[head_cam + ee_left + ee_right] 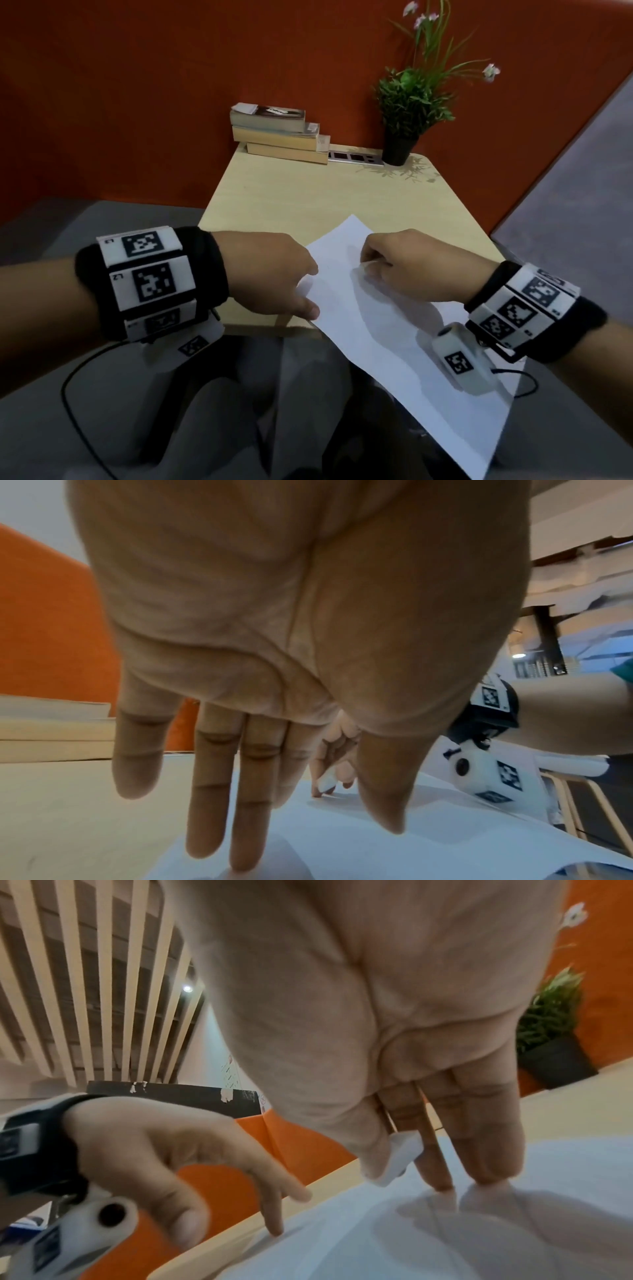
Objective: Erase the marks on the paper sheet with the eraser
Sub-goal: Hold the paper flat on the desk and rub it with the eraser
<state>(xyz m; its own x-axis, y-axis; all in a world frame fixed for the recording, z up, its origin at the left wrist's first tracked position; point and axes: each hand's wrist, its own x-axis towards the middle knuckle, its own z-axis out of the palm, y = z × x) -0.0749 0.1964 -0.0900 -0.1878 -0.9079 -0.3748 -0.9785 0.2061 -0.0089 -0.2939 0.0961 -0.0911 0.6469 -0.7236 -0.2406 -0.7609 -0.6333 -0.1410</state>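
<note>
Head view: my left hand (pixel 274 270) lies open, pinning the paper sheet (pixel 394 325) that overhangs the table (pixel 308 192); hard rubbing could crease it. Left wrist: straight fingers (pixel 246 804) press paper. Right wrist: my right hand (pixel 411 1069) pinches the eraser (pixel 400 1156) over the sheet. The black pot (pixel 399 149) holds a plant (pixel 414 92).

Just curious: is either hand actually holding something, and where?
The right hand pinches a small white eraser by its sides; the left hand only presses the white paper sheet.
</note>
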